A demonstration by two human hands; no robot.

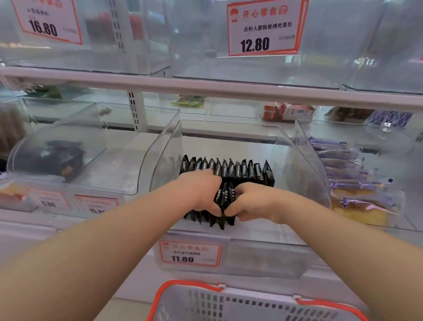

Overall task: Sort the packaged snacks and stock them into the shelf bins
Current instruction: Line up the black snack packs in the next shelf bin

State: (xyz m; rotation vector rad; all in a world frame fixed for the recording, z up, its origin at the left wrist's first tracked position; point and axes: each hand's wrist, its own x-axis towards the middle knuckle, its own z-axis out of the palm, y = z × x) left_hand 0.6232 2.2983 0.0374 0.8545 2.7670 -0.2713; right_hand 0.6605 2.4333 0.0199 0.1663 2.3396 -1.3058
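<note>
Single head-worn wide-angle view, facing forward and slightly down at a shelf from close range. The middle bin [303,149] fills the centre; the upper shelf edge [208,87] crosses above, and a basket [223,306] sits nearest, at the bottom.

Both arms reaching fwd, left hand [200,191] & right hand [250,202] curling fingers, thumbs nearly touching, each pinching something.
</note>
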